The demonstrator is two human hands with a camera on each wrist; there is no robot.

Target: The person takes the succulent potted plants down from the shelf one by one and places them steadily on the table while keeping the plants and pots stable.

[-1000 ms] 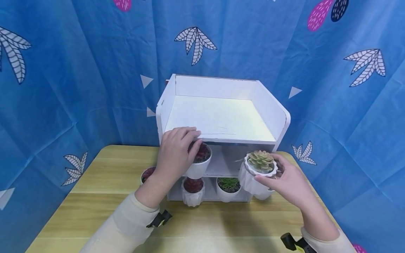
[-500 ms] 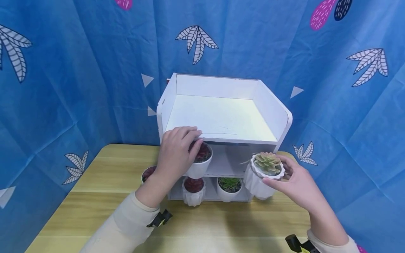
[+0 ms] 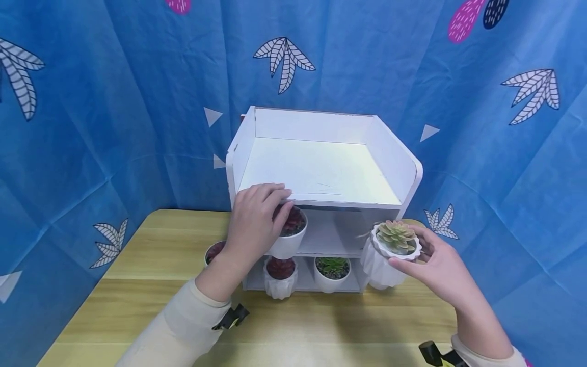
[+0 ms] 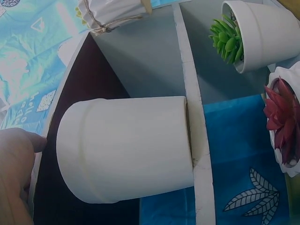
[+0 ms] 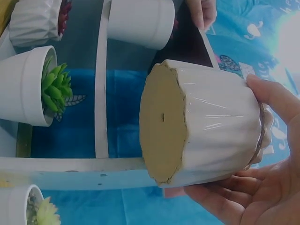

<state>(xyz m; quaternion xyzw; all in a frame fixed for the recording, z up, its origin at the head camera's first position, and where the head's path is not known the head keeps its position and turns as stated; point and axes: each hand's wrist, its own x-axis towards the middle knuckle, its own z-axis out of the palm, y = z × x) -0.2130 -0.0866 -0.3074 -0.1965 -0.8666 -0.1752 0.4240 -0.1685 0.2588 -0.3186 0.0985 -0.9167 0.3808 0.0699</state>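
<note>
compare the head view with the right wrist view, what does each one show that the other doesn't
Only the head view shows the pale green rosette succulent in the ribbed white pot, and the upper surface of the white shelf.

Only the right wrist view shows that pot's flat base, with a small hole in it.

Both show the right hand holding the ribbed white pot, the left hand at the shelf's top board, and the bright green succulent.

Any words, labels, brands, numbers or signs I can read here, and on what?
None readable.
Curtain, left and right wrist views: letter-like marks, too blurred to read.
Wrist devices, head view: yellow patches, too small to tell.
Held pot, other pots, shelf: no writing visible.
</note>
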